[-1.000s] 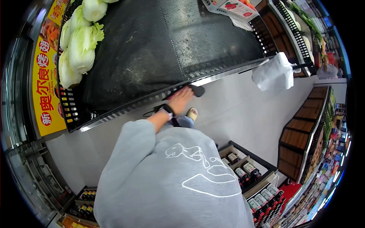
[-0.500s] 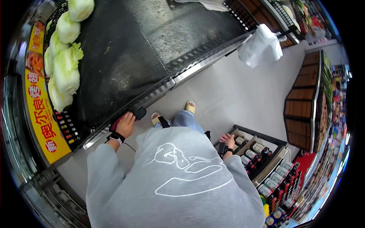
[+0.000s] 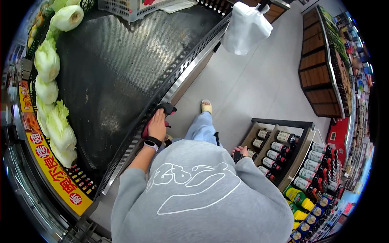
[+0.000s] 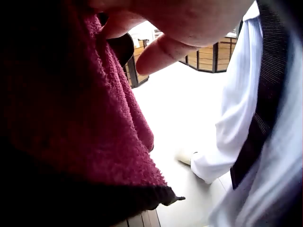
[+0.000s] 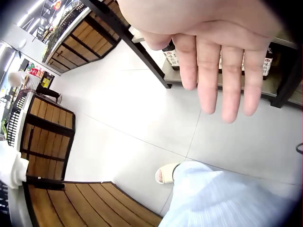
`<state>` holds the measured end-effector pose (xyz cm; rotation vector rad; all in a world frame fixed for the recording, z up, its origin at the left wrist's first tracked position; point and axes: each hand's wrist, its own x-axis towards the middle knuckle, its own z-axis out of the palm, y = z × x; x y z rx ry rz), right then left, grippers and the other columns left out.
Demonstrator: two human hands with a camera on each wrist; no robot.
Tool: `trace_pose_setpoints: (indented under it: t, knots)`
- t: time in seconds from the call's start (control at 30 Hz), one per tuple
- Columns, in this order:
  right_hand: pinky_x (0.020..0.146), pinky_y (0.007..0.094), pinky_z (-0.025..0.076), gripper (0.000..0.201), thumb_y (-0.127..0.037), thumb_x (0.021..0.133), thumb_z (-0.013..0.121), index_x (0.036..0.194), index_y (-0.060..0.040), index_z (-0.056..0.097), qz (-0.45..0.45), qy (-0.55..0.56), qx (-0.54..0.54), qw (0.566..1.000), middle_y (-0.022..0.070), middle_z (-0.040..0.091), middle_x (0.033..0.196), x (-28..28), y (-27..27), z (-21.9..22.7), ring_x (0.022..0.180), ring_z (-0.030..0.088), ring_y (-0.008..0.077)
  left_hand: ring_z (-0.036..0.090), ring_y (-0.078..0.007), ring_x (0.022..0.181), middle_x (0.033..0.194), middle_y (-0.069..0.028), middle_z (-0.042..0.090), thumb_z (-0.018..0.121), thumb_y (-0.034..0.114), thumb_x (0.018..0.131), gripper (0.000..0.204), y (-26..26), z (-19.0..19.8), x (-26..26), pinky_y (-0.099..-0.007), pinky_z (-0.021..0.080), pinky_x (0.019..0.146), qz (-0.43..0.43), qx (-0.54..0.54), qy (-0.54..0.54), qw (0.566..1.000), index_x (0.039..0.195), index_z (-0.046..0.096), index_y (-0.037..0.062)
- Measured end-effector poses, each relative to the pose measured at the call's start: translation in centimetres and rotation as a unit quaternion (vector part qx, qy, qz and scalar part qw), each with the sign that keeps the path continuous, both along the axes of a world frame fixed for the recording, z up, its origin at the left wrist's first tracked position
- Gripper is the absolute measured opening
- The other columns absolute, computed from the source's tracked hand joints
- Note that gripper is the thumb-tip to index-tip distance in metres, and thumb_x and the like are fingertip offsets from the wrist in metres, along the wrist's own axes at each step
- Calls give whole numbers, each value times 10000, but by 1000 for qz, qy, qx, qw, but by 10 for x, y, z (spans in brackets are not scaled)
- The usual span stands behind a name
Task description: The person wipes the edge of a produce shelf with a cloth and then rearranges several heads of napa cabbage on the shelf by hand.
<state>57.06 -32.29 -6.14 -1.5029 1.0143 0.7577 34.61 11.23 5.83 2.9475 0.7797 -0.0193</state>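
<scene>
My left hand (image 3: pixel 157 128) lies with its fingers extended on a maroon cloth item with a black part (image 3: pixel 166 108), beside the outer edge of the black produce stand. In the left wrist view the fuzzy maroon cloth (image 4: pixel 109 127) hangs below the hand (image 4: pixel 184 23), whose thumb points away from it; the other fingers are partly hidden. My right hand (image 3: pixel 240 152) hangs near the bottle shelf, holding nothing. The right wrist view shows that hand (image 5: pixel 213 56) with straight fingers pointing down, in front of the shelf's bottles.
Chinese cabbages (image 3: pixel 48 65) line the far left of the black mesh stand (image 3: pixel 117 73). A grey crate (image 3: pixel 131 10) sits at its back, and white plastic bags (image 3: pixel 245 30) hang at its corner. Dark bottles (image 3: pixel 279 146) fill the shelf at right. Grey floor (image 3: pixel 251 81) lies between.
The view has turned and moved along the stand, with the cabbages and crate shifting in it. My left hand stays at the maroon item; my right hand, unseen in the earliest frame, hangs by the bottles.
</scene>
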Motion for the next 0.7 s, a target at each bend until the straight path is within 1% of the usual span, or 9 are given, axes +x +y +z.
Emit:
trace_pose_setpoints:
  t: [0.07,0.1,0.17,0.33,0.4,0.47,0.53,0.6,0.7]
  knots:
    - [743,489,479,644,-543,924,212,1227,-10,410,11,2,-1,1000,221,545,1145,36,14,1,917,569,401,256,-258,1312,1407,-134,285,446,83,770,542,0,4,35,-320,217,1074,26,26,10,999,1296,383,-33]
    - [735,491,484,636,-539,925,220,1221,-10,412,24,-32,27,999,222,547,1137,53,19,-1,917,571,402,256,-258,1312,1407,-134,285,446,83,770,542,1,1,47,-320,217,1074,26,28,13,999,1296,383,-33]
    - [717,501,493,622,-535,925,242,1213,-10,412,38,-83,90,992,224,554,1116,83,30,-5,900,582,410,250,-304,1310,1397,-175,270,521,74,703,632,8,-9,69,-364,216,1079,11,48,-14,999,1298,350,-52]
    - [722,504,493,628,-534,926,232,1234,-11,391,14,-66,107,992,212,561,1108,150,42,-17,872,593,423,226,-320,1319,1409,-199,241,531,88,714,619,25,-6,149,-364,197,1087,-2,68,15,998,1292,361,-55]
    - [645,487,483,629,-562,914,235,1188,-36,445,-20,-63,109,992,185,595,1047,169,37,-29,793,608,377,225,-270,1326,1423,-158,242,444,103,799,557,30,4,192,-327,202,1087,-6,76,55,996,1327,330,-36]
    - [656,489,484,638,-568,911,231,1202,-38,435,-31,-62,112,991,185,592,1059,182,31,-36,800,607,382,213,-273,1331,1427,-160,236,440,126,812,555,39,2,234,-329,186,1094,-16,97,71,993,1329,329,-41]
    - [766,524,476,642,-538,925,224,1249,-5,374,-37,-52,112,992,213,553,1129,192,26,-33,946,567,429,196,-275,1338,1437,-154,224,426,156,830,551,46,3,275,-330,164,1101,-35,117,60,991,1335,326,-40]
    - [788,538,463,645,-538,925,228,1250,0,372,-67,-46,105,991,215,545,1145,196,22,-29,956,562,433,166,-273,1348,1450,-142,198,408,194,844,566,50,7,315,-332,129,1108,-43,160,112,980,1356,303,-22]
    - [820,542,450,643,-541,921,244,1249,-3,374,-113,-43,102,987,221,535,1159,195,-2,-33,988,549,436,139,-272,1356,1458,-131,182,411,225,835,603,58,9,373,-327,95,1112,-50,195,133,970,1369,275,-21]
